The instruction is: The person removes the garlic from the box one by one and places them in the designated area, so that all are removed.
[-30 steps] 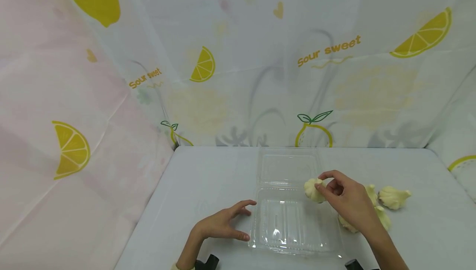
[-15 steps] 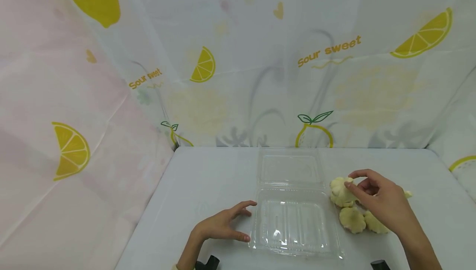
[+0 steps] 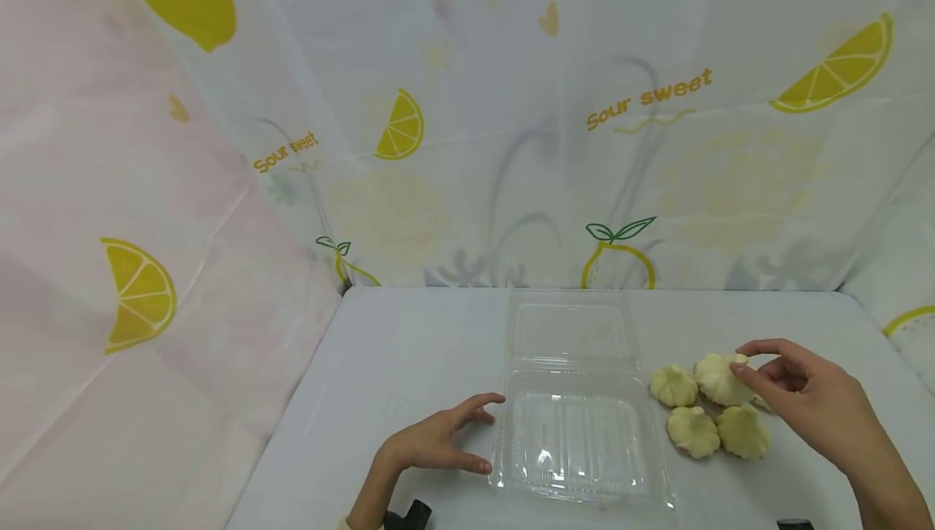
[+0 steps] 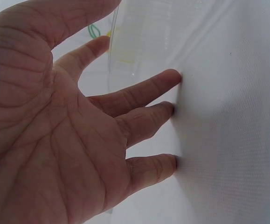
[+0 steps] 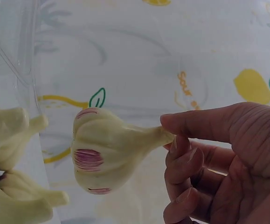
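Observation:
With thumb and fingertips, my right hand pinches a pale garlic bulb by its stem. In the right wrist view this garlic bulb shows purple streaks, its stem between thumb and index finger. Close around it in the head view are more garlic bulbs: one to its left, two nearer the front, and one mostly hidden by the hand. My left hand stands with fingers spread at the left edge of a clear plastic clamshell box. In the left wrist view, several fingertips rest on the white surface.
The box's lid lies folded back behind its base. A white table carries everything. Behind it hangs a lemon-print cloth, and another cloth closes the left side.
My right hand has carried the garlic bulb rightward, from over the box's back right corner to the group of bulbs. The left hand and the box stay where they were.

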A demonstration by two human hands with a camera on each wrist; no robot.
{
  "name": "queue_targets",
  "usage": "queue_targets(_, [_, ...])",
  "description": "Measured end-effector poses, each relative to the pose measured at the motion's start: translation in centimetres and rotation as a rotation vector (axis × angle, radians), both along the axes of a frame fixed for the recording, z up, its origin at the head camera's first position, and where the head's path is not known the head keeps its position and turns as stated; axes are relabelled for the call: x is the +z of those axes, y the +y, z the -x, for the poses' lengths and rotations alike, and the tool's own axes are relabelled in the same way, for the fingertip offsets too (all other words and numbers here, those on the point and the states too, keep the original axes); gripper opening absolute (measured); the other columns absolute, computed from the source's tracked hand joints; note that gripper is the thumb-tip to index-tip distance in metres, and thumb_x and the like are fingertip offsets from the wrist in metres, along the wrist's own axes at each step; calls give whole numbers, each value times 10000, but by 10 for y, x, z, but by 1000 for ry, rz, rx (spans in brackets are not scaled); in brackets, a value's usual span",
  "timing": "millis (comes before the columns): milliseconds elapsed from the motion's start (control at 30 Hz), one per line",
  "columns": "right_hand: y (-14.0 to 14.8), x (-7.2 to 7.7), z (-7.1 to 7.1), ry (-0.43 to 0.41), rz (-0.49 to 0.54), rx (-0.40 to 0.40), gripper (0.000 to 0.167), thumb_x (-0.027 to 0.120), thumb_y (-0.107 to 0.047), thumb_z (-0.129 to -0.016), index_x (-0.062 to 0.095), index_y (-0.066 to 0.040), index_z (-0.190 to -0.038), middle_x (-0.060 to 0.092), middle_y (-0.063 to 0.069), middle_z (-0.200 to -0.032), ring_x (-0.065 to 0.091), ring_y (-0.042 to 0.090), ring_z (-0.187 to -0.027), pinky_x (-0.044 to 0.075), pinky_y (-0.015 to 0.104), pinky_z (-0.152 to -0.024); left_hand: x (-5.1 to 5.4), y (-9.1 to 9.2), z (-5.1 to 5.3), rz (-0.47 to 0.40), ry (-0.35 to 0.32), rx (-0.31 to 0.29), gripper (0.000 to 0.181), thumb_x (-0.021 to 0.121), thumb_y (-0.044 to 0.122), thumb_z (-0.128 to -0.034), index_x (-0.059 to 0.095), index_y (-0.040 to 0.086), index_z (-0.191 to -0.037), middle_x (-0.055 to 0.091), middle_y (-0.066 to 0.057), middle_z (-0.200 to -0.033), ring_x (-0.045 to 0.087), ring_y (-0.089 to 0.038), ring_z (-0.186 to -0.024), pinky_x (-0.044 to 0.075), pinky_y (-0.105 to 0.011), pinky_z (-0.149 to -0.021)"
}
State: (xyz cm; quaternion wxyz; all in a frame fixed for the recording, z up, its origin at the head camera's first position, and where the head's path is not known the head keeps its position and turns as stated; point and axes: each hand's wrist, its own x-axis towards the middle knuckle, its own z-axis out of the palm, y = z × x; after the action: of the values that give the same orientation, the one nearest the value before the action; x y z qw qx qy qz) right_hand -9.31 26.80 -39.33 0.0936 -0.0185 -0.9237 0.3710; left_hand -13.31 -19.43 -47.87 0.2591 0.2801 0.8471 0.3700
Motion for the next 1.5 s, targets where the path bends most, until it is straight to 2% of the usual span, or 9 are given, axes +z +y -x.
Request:
queue_targets(400, [33,-2,-4,-66,-53,-73,365,687,-315,-944,649,-12,-1143,661,19,-813,531,-15,-613,400,242,-505,0,0,1,-10,-2,-6,866,778,474,-824,279,355,-1522,574,45,-1331,428,-169,-1333,358,-508,-1060])
queue_targets(500, [41,-3,-6,-104,-28,-92,361,690,-347,-938,659,-36,-1119,643,12,-789,543,10,-603,392,242,-508,1,0,1,-10,-5,-8,872,777,474,-825,275,343,-1526,572,44,-1334,426,-174,-1335,357,-515,-1060])
queue_targets(567, [46,-5,-7,-115,-2,-100,297,697,-352,-933,672,-95,-1080,634,2,-766,557,39,-592,386,240,-510,1,0,1,-8,-5,-6,872,776,473,-826,276,338,-1527,572,44,-1333,428,-177,-1333,362,-520,-1054])
queue_targets(667, [51,-8,-8,-122,9,-114,324,683,-336,-946,653,-53,-1101,611,1,-741,539,84,-561,366,258,-498,1,0,0,-5,-8,-1,865,778,466,-826,281,346,-1523,571,45,-1332,435,-177,-1327,370,-523,-1046])
queue_targets(833, [56,-15,-9,-77,-25,-118,374,653,-215,-972,584,101,-1160,573,30,-669,450,131,-484,337,286,-446,0,0,0,-6,-7,-3,863,784,449,-827,283,344,-1522,569,50,-1333,428,-164,-1330,364,-511,-1054])
queue_targets(933, [59,-20,-9,-74,-52,-114,351,639,-168,-976,569,116,-1171,561,34,-650,422,141,-465,335,289,-426,0,0,1,-9,-6,-5,870,786,452,-824,282,340,-1524,569,48,-1334,421,-161,-1335,357,-506,-1061])
queue_targets(1167, [69,-29,-6,-145,-65,-102,387,619,-167,-989,535,152,-1192,573,33,-670,419,149,-480,339,292,-430,0,0,1,-8,-1,-7,869,788,454,-822,284,344,-1522,577,52,-1324,423,-158,-1332,357,-500,-1063])
queue_targets(1500, [76,-42,-6,-146,-47,-132,412,643,-180,-975,543,173,-1162,565,32,-633,399,143,-459,339,289,-416,2,0,1,-3,-2,-6,870,781,469,-823,283,332,-1523,578,41,-1326,425,-158,-1331,356,-494,-1065])
